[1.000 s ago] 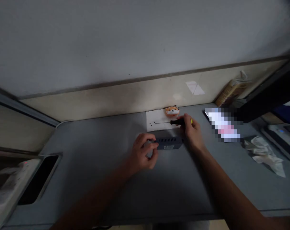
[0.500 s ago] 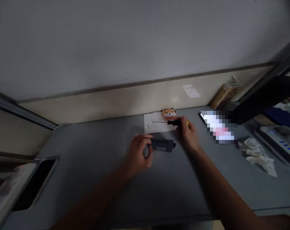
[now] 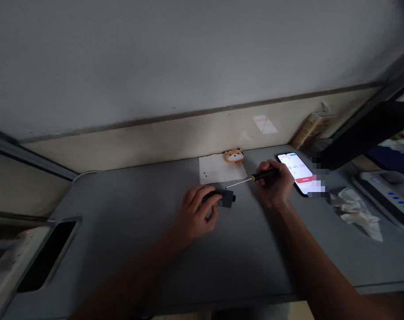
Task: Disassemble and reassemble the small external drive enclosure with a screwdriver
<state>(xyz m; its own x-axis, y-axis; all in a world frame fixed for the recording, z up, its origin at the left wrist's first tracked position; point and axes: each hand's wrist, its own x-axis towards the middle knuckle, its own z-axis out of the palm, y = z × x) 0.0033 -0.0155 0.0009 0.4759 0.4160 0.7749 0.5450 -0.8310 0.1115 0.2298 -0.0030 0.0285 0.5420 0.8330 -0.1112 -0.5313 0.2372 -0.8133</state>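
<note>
My left hand (image 3: 198,214) is closed around a small dark vented box (image 3: 224,197) that rests on the grey table (image 3: 128,209). My right hand (image 3: 274,183) grips a black-handled screwdriver (image 3: 251,178) with a yellow band. Its thin shaft points left and down toward the box's right end. Behind the box lies a white sheet of paper (image 3: 218,171) with a few small dark specks on it. An orange animal-face figure (image 3: 234,156) sits at the paper's far edge.
A lit phone (image 3: 297,171) lies right of my right hand. Crumpled white tissue (image 3: 353,211) is further right, beside a device with blue lights (image 3: 386,195). A dark monitor (image 3: 365,133) and a book (image 3: 310,126) stand at the back right. A black recessed tray (image 3: 45,258) is at left.
My right hand lifted the screwdriver off the paper and swung its tip toward the box. My left hand turned the box so it looks shorter. The phone screen is now uncovered.
</note>
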